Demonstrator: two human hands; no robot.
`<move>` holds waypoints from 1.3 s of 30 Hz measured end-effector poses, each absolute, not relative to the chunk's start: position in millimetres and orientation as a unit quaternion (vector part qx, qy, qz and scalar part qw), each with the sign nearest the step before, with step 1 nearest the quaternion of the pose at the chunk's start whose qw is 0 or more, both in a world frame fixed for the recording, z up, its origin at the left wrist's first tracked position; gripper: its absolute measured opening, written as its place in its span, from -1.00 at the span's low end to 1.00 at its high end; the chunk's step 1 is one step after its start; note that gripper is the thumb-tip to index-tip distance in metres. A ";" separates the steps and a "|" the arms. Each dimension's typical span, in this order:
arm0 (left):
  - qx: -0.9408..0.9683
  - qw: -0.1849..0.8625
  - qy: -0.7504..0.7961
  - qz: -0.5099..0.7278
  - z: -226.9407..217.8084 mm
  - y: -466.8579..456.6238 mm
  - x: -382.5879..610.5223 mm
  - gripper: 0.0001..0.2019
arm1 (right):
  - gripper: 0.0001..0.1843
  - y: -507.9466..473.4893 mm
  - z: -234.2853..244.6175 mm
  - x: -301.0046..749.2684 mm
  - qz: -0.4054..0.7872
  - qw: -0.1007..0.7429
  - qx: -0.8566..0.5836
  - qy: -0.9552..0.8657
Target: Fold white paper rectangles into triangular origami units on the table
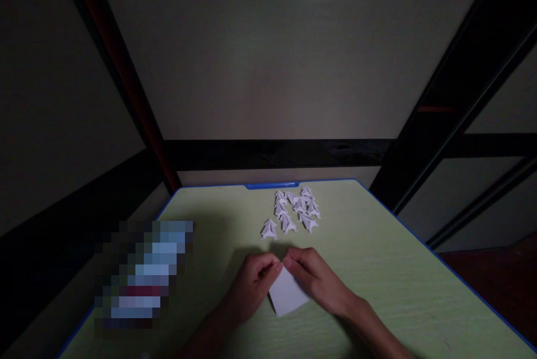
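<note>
A white sheet of paper point(288, 293) is held between my two hands above the table, its lower corner pointing toward me. My left hand point(257, 280) pinches the paper's far corner between thumb and curled fingers. Close beside it, my right hand point(308, 275) pinches the same far part, the two thumbs almost touching. The right hand covers part of the sheet's right edge. Beyond the hands, several small folded white paper figures point(286, 221) lie grouped on the table, the nearest one point(269, 228) slightly apart at the left.
The light green table point(403, 280) has a blue rim and a blue handle point(272, 185) at its far edge. A pixelated, blurred item point(146, 275) lies on the left side. Behind the table stands a pale panel wall point(277, 68) with dark bars.
</note>
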State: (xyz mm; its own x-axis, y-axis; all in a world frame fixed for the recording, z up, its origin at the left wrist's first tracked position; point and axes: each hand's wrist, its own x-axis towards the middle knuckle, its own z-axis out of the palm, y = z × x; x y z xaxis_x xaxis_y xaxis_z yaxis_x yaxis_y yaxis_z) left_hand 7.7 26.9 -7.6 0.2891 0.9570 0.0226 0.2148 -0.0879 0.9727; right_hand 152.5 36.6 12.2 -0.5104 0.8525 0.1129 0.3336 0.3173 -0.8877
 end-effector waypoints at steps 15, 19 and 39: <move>0.594 0.538 0.449 0.395 -7.5 31.9 3.2 -0.82 | -0.69 46.4 13.3 167.5 0.454 0.345 -0.440 -0.694; 0.550 0.552 0.449 0.437 -3.1 35.5 3.4 -0.78 | -0.69 46.4 12.8 166.5 0.466 0.404 -0.455 -0.643; 0.500 0.340 0.596 0.528 -5.1 43.7 -12.1 -0.74 | -0.84 47.0 13.2 161.4 0.417 0.419 -0.397 -0.702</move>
